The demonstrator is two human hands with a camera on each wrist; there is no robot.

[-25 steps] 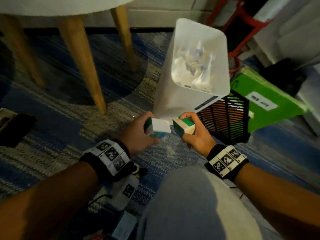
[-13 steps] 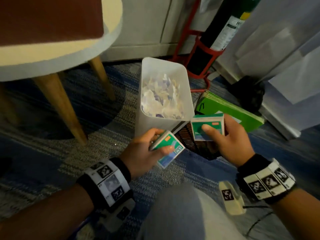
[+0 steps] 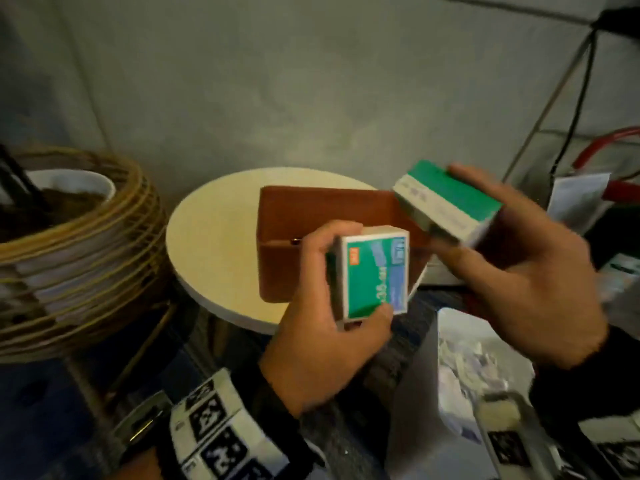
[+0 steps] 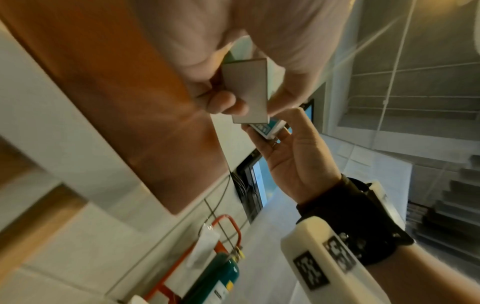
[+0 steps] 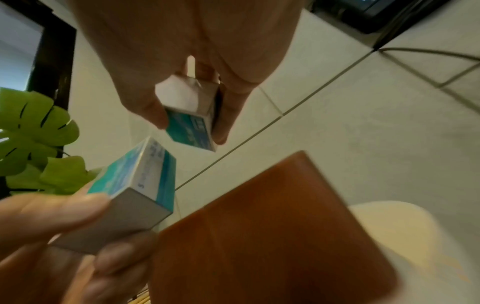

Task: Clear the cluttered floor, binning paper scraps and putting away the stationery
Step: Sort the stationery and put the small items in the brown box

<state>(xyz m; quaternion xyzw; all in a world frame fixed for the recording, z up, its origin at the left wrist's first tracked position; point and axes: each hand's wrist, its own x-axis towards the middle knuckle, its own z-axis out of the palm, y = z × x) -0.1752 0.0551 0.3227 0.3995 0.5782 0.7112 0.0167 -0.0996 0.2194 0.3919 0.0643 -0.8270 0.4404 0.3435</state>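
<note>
Your two hands each carry a small green-and-white staple box above the round cream bench (image 3: 214, 244). Largest near you is the wicker basket (image 3: 79, 258) at nine o'clock, with a white bowl sitting inside it. The bench lies at the centre, against a plain grey wall, and a brown box (image 3: 294, 223) stands on its top with its open side up. At five o'clock the white bin (image 3: 415, 410) shows crumpled paper scraps (image 3: 467, 358) inside.

Your left hand (image 3: 325, 344) has its grip closed round the left staple box (image 3: 375, 271), thumb at the lower edge and fingers curled over the far side; the box stands nearly upright, its printed green face with an orange patch turned to you, in front of the brown box. Your right hand (image 3: 526, 278) pinches the right staple box (image 3: 446, 199) between thumb below and fingers above, tilted, green top upward, at one o'clock over the brown box's right rim. The two boxes are near each other but apart.

Half a second ago both hands were low over the blue carpet beside the bin; now they are raised to bench height, and the view has swung up from the floor to the bench top.
</note>
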